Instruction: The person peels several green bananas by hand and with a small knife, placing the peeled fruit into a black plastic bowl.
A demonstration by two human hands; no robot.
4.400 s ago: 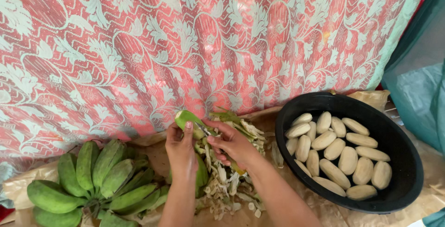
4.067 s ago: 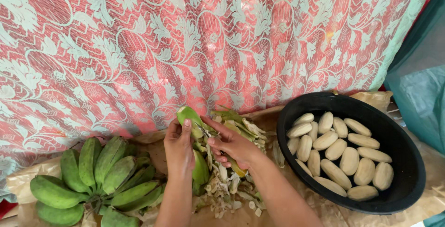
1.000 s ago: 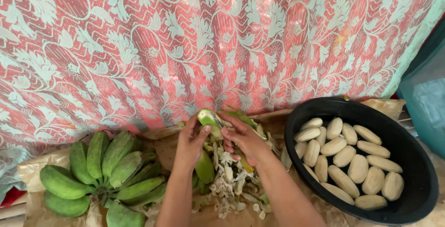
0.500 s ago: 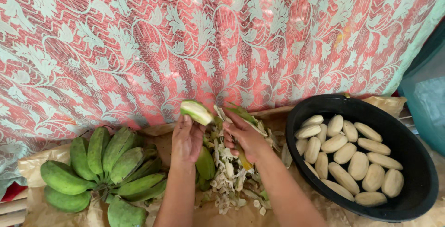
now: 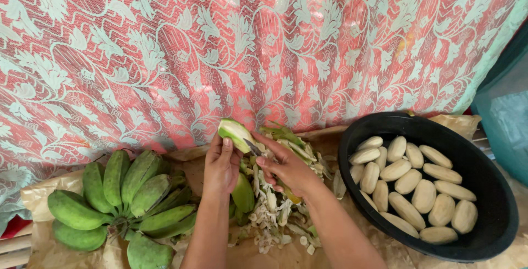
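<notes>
Banana (image 5: 235, 134), half-peeled, held above peel heap (image 5: 272, 208); long axis tilts up-left. Green bunch (image 5: 118, 197) far left. Left hand (image 5: 221, 164) clasps banana's lower end. Right hand (image 5: 286, 165) pinches small knife (image 5: 252, 147), blade touching banana's right flank. Black basin (image 5: 484, 192) of peeled fruit at right.

Knife blade (image 5: 252, 147) mostly hidden btw the hands, black basin (image 5: 484, 236) and lowest green banana (image 5: 147, 253) cut off at bottom edge, both forearms run out of frame, peel pile (image 5: 272, 214) partly covered.
</notes>
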